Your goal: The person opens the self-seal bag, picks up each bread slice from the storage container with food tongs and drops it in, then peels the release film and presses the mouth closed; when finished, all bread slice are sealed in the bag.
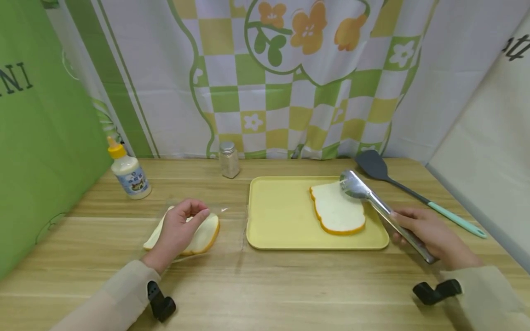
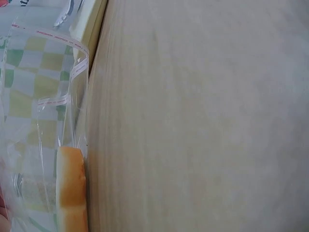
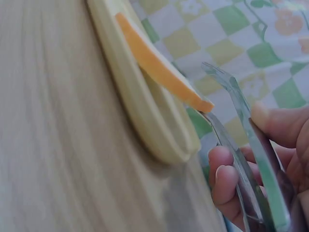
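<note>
My left hand [image 1: 180, 230] has its thumb and fingertips pinched together on a clear plastic bag [image 2: 29, 121]. Inside that bag lies a bread slice [image 1: 208, 232], partly hidden by the hand; the left wrist view shows the bag raised above its crust [image 2: 71, 188]. My right hand [image 1: 432, 234] grips metal tongs [image 1: 385, 212] by their arms. A second bread slice [image 1: 337, 211] is on the yellow tray [image 1: 277, 211], with the tongs' head over its back right corner. In the right wrist view one tong arm reaches under the slice's tilted edge [image 3: 161, 70], the other above it, spread apart.
A squeeze bottle with a yellow cap [image 1: 131, 174] stands at the back left. Behind the tray's left corner is a glass shaker jar [image 1: 229, 161]. A dark spatula with a mint handle [image 1: 414, 193] lies right of the tray. Patterned curtains [image 1: 281, 101] hang along the back edge.
</note>
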`<action>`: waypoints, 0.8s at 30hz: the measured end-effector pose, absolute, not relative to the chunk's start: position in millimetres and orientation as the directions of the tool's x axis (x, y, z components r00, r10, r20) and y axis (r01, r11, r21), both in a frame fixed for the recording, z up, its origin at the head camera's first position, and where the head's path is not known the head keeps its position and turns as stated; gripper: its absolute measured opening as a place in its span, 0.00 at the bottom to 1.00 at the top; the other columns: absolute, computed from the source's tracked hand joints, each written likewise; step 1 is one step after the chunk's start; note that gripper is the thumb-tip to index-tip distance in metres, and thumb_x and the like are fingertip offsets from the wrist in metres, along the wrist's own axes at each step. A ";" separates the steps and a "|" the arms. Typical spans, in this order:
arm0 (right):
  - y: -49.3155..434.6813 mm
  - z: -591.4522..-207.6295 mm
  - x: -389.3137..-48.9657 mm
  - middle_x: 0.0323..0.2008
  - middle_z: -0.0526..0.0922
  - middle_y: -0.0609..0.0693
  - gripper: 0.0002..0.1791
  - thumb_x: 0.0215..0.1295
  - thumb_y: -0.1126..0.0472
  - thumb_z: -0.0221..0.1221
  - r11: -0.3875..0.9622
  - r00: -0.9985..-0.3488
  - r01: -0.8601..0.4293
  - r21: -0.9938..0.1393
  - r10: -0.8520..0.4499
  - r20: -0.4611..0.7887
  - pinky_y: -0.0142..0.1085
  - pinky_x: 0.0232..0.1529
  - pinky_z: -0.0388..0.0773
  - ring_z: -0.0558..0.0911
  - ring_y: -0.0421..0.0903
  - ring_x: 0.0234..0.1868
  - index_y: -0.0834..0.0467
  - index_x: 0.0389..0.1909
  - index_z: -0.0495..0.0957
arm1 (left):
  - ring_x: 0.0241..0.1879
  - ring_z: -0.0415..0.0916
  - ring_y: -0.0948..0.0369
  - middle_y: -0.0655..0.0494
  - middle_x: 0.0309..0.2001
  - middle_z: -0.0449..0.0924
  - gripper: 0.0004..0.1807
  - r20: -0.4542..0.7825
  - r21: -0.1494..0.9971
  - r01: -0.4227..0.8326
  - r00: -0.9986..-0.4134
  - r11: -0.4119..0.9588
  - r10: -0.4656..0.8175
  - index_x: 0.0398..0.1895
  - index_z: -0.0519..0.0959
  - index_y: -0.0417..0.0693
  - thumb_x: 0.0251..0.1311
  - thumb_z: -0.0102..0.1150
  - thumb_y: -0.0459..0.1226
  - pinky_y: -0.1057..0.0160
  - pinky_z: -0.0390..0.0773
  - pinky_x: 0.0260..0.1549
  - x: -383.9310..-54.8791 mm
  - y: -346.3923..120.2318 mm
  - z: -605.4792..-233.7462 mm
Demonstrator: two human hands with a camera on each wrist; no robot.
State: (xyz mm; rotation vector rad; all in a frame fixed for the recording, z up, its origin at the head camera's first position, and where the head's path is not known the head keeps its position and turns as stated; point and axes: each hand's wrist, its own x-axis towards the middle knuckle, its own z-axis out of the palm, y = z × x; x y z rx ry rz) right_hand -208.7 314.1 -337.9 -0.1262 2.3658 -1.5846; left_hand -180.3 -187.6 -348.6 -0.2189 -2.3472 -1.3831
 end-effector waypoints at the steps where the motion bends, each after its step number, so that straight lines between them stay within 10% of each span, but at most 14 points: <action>1: 313.0 -335.5 -207.7 0.30 0.76 0.54 0.31 0.72 0.55 0.45 0.407 -0.957 0.080 -0.910 -0.223 -0.184 0.34 0.23 0.78 0.78 0.41 0.24 0.76 0.63 0.53 | 0.30 0.72 0.71 0.50 0.28 0.79 0.03 0.417 0.802 0.331 -0.906 0.497 -0.071 0.31 0.78 0.38 0.58 0.59 0.31 0.73 0.72 0.33 -180.2 -187.6 -348.5; 24: 260.6 -310.8 -190.4 0.34 0.75 0.56 0.27 0.69 0.61 0.51 0.522 -0.960 -0.193 -0.831 -0.275 0.050 0.36 0.24 0.77 0.79 0.42 0.26 0.76 0.60 0.61 | 0.30 0.72 0.69 0.53 0.28 0.78 0.04 0.398 0.808 0.309 -0.914 0.502 -0.079 0.31 0.79 0.40 0.59 0.59 0.33 0.69 0.72 0.33 -178.1 -188.0 -347.4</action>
